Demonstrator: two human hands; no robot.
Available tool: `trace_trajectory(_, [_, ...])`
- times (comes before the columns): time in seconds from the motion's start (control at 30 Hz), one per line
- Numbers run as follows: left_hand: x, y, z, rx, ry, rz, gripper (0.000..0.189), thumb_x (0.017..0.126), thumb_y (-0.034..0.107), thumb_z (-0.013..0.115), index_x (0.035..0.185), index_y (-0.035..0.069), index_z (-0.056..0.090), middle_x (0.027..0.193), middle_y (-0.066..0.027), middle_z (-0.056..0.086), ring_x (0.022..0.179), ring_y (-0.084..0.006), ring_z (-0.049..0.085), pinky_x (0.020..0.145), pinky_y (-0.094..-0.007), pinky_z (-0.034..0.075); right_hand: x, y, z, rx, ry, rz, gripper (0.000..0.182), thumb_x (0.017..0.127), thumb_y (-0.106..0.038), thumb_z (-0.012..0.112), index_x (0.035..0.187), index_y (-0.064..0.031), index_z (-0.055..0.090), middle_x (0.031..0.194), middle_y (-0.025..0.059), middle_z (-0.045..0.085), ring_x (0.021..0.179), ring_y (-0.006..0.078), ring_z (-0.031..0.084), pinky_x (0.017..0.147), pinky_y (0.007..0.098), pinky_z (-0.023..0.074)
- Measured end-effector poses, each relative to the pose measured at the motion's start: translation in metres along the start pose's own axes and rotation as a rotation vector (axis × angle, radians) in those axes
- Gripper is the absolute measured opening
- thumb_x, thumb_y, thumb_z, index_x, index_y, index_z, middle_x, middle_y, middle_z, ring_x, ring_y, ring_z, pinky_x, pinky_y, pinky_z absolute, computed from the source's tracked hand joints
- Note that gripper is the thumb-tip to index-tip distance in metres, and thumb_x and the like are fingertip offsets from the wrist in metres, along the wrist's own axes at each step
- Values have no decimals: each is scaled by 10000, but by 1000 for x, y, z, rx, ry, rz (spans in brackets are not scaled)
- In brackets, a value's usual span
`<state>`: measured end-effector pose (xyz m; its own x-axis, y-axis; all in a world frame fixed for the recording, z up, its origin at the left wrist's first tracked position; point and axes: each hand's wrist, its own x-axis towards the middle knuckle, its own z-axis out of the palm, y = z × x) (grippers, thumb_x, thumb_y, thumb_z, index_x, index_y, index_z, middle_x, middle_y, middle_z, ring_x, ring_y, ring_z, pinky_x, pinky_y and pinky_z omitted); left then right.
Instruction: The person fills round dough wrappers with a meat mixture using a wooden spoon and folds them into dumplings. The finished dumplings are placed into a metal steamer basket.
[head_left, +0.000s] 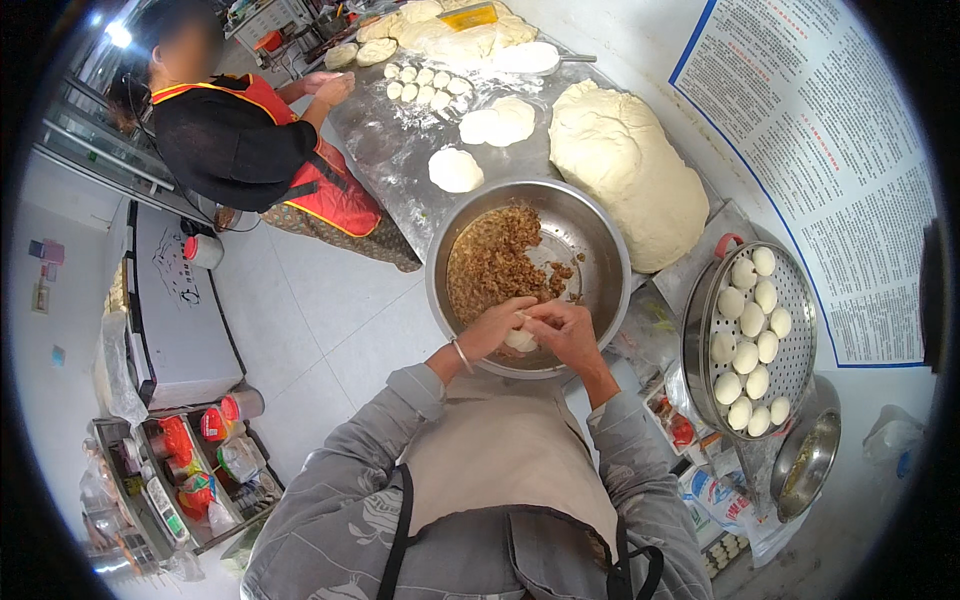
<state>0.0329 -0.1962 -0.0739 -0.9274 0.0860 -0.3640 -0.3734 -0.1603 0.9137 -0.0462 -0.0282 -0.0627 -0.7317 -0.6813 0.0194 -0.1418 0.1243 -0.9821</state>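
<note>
Both my hands meet over the near rim of a large steel bowl (619, 300) that holds brown minced filling (495, 255). A dough bun (520, 341) sits between them; my left hand (491, 328) cups it from the left, while the fingers of my right hand (564, 330) pinch its top edge. The bun's underside is partly hidden by the hands. Beyond the bowl, flat dough wrappers (455, 170) and small dough pieces (425, 94) lie on the floured metal table (375, 142).
A big dough mound (626, 172) lies right of the bowl. Farther right, a perforated steamer tray (796, 360) holds several round buns (751, 319), with a steel basin (806, 465) below it. A co-worker in a red apron (337, 195) stands at the table's left side. Shelves with jars (244, 405) stand lower left.
</note>
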Motion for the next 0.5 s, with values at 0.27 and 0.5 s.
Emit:
trace_trajectory(0.27, [-1,-11,16,-86,279,162,350,904,133,468,1221,26,571,1091,-82,623,979,-144,595,821,-255,489,-8,5,19,234,187,112,155,830,-72,716,962,-1,678,829,8,637,655,65,580,573,217,483])
trace_trajectory(0.5, [2,1,8,150,194,253,401,947,184,495,1282,-33,528,1233,-121,588,1157,-188,552,991,-302,428,0,-22,-5,285,-78,225,225,857,-45,664,1078,-1,667,870,16,632,663,81,588,580,207,474])
